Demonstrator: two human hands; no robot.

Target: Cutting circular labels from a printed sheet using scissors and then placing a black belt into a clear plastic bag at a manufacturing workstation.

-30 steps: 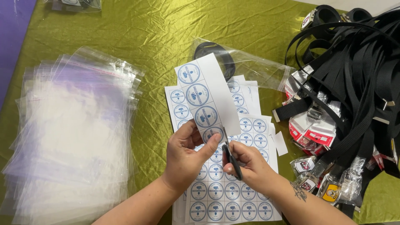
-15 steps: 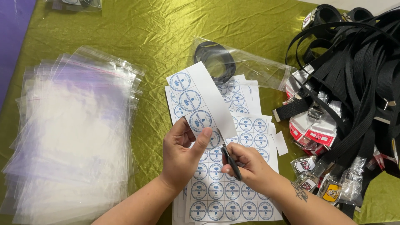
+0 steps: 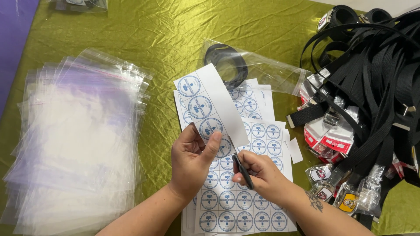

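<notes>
My left hand pinches the lower end of a white paper strip printed with blue round labels, holding it up over the sheets. My right hand grips small dark scissors whose blades meet the strip's lower edge. Under both hands lie white sheets of the same blue round labels on a gold-green cloth.
A thick stack of clear zip bags lies at the left. A clear bag holding a black strap sits behind the sheets. A heap of black straps with tags and small packets fills the right side. A purple surface shows at far left.
The paper strip has slid left and down through my left fingers, with the scissors working along its lower end. My right hand stays in nearly the same place.
</notes>
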